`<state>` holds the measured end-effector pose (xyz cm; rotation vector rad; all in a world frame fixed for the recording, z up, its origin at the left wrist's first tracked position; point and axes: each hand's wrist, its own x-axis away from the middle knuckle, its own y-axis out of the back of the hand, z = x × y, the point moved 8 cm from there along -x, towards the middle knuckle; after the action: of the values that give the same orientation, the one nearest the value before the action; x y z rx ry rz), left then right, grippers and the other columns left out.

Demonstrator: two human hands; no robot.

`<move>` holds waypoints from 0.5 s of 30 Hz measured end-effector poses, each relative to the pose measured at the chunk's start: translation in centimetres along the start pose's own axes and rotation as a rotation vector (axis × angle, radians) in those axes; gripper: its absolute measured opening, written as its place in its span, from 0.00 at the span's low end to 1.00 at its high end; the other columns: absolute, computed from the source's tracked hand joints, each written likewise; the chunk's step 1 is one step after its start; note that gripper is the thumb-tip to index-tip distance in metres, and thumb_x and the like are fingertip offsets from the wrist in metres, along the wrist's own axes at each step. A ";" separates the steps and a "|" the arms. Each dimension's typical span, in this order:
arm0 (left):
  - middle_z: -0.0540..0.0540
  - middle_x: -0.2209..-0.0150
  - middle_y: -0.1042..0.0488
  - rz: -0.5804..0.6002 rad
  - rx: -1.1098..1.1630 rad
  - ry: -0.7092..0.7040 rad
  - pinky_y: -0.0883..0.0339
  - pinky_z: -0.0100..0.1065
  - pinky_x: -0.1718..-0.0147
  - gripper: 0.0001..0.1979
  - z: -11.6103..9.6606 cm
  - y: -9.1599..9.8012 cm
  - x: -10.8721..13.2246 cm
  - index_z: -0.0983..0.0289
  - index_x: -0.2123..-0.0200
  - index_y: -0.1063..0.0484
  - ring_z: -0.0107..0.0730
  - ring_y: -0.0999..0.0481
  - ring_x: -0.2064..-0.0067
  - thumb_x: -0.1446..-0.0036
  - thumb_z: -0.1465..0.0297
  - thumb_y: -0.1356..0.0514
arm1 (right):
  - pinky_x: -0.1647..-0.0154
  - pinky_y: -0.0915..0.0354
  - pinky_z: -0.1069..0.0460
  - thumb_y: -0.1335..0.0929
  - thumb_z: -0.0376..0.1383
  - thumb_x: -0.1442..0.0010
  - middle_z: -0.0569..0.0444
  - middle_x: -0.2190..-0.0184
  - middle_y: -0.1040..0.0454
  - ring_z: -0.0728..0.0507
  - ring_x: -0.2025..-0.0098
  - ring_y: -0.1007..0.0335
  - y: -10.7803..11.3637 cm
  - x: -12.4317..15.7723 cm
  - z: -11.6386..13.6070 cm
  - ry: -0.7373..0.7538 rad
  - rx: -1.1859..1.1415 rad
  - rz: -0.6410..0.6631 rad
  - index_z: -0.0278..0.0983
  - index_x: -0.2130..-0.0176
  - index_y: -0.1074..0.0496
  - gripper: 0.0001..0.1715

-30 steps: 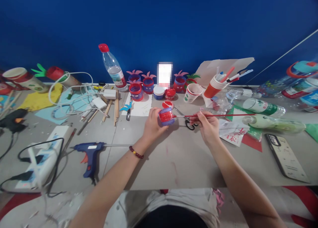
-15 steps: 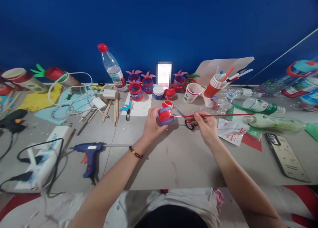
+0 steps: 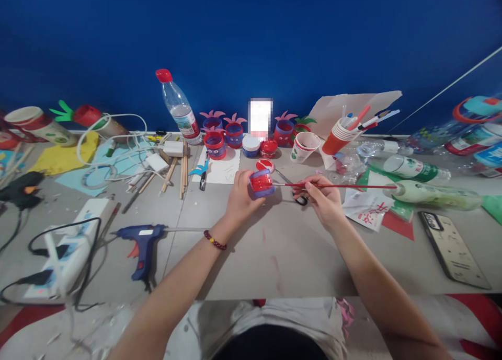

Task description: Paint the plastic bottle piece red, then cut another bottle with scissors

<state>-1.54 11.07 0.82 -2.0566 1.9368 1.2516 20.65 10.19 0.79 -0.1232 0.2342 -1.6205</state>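
My left hand [image 3: 240, 197] is closed round a small cup [image 3: 261, 183], painted red in the middle with blue-purple bands at both ends and tilted on its side. Between the fingers of my right hand [image 3: 323, 197] lies a long red paintbrush [image 3: 345, 185], held level. Its tip touches the red side of the cup. Behind them stand an opened jar of red paint [image 3: 269, 149], its red-smeared lid [image 3: 265, 165] and a white-lidded blue jar [image 3: 250, 146]. Scissors [image 3: 301, 199] lie partly hidden behind my right hand. Several painted cups [image 3: 214, 145] with eyes stand farther back.
At left lie a blue glue gun [image 3: 143, 247], a power strip [image 3: 74, 250] and tangled white cables. A water bottle [image 3: 182, 114] stands at the back. To the right are a pen-filled cup [image 3: 336, 135], plastic bottles [image 3: 415, 168] and a phone [image 3: 453, 249].
The brush's back end has dipped slightly and my right hand has shifted a little, covering more of the scissors. The cup in my left hand stays nearly in place.
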 end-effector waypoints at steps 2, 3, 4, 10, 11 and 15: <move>0.57 0.51 0.34 0.011 -0.013 0.005 0.31 0.47 0.51 0.33 0.0 -0.1 0.0 0.58 0.49 0.41 0.45 0.31 0.48 0.58 0.72 0.31 | 0.67 0.22 0.50 0.23 0.49 0.48 0.54 0.72 0.19 0.45 0.70 0.21 -0.5 0.2 0.0 -0.003 0.026 0.048 0.39 0.67 0.25 0.18; 0.57 0.51 0.34 0.016 -0.018 0.006 0.31 0.46 0.51 0.33 0.0 -0.1 0.0 0.58 0.49 0.41 0.45 0.31 0.48 0.58 0.72 0.31 | 0.67 0.22 0.50 0.23 0.49 0.48 0.54 0.72 0.19 0.46 0.70 0.21 -0.6 0.2 0.0 -0.003 0.041 0.066 0.39 0.67 0.25 0.18; 0.56 0.51 0.34 0.019 -0.022 0.008 0.31 0.46 0.51 0.32 -0.1 -0.2 0.0 0.58 0.49 0.41 0.45 0.31 0.48 0.58 0.72 0.31 | 0.67 0.22 0.50 0.23 0.49 0.47 0.54 0.72 0.19 0.46 0.70 0.22 -0.7 0.2 -0.1 -0.003 0.055 0.079 0.39 0.67 0.25 0.18; 0.56 0.52 0.34 0.018 -0.037 0.020 0.30 0.45 0.51 0.32 -0.1 0.0 -0.1 0.58 0.50 0.40 0.44 0.30 0.49 0.58 0.72 0.32 | 0.68 0.22 0.50 0.24 0.51 0.48 0.54 0.73 0.19 0.46 0.70 0.21 -0.5 -0.1 0.0 0.006 0.105 0.058 0.39 0.68 0.26 0.20; 0.56 0.52 0.34 0.016 -0.036 0.019 0.30 0.45 0.51 0.32 -0.1 0.0 -0.1 0.58 0.50 0.40 0.44 0.30 0.49 0.58 0.72 0.31 | 0.68 0.22 0.49 0.24 0.51 0.48 0.54 0.73 0.19 0.45 0.70 0.21 -0.4 -0.1 0.1 0.011 0.105 0.054 0.39 0.68 0.26 0.20; 0.55 0.52 0.33 0.002 -0.029 0.012 0.30 0.45 0.51 0.32 -0.1 0.1 -0.1 0.58 0.50 0.40 0.44 0.30 0.49 0.59 0.73 0.32 | 0.69 0.22 0.49 0.24 0.52 0.48 0.53 0.73 0.20 0.45 0.70 0.21 -0.2 -0.3 0.3 0.029 0.104 0.038 0.39 0.69 0.26 0.21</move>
<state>-1.52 11.03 1.00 -2.0808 1.9379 1.2776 20.58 10.50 1.13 -0.0156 0.1733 -1.5937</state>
